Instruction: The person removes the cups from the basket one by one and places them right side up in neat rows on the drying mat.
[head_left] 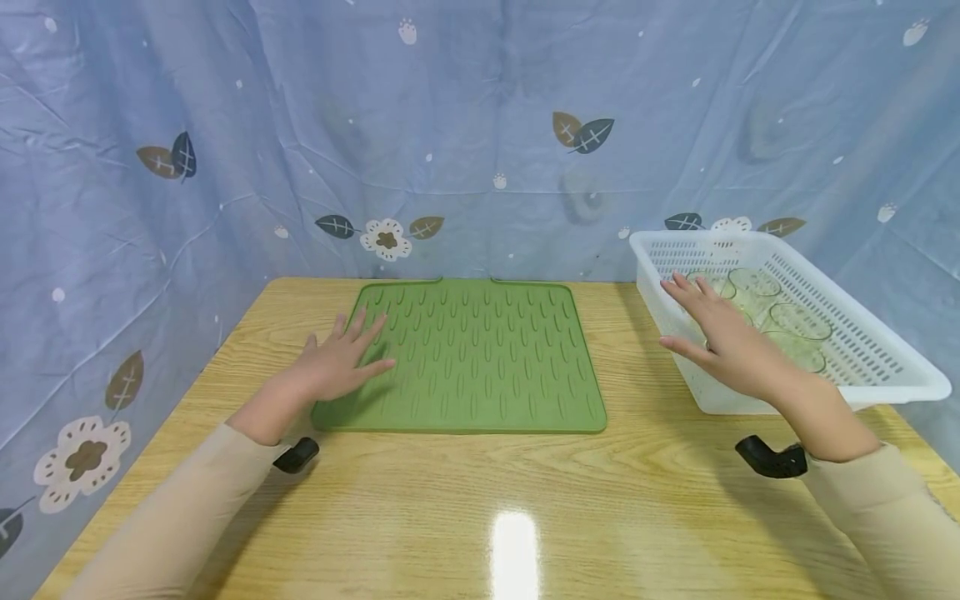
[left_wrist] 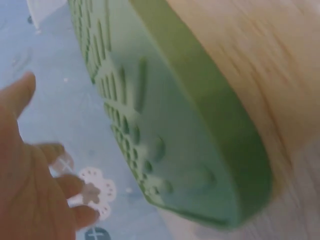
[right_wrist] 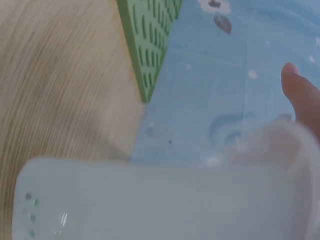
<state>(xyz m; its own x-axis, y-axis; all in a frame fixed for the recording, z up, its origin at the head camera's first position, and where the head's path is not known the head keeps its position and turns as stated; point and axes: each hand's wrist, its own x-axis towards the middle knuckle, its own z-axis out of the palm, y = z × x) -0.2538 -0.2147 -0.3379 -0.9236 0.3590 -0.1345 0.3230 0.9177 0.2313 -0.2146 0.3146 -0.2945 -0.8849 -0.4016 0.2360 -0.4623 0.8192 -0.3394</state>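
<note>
Head and both wrist views: no text, label, brand, number or sign is legible on the green mat (head_left: 465,358), the white basket (head_left: 720,396), the wooden table (head_left: 405,500) or the blue cloth (head_left: 465,108), whose print is pictorial.

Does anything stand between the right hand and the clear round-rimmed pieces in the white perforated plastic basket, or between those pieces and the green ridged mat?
From above, nothing visible separates the right hand from the clear pieces. The left wall of the basket stands between those pieces and the mat.

Open table (head_left: 630,358) between mat (head_left: 480,358) and basket (head_left: 857,312), basket walls (head_left: 667,319) blocking — curtain (head_left: 480,125) behind
</note>
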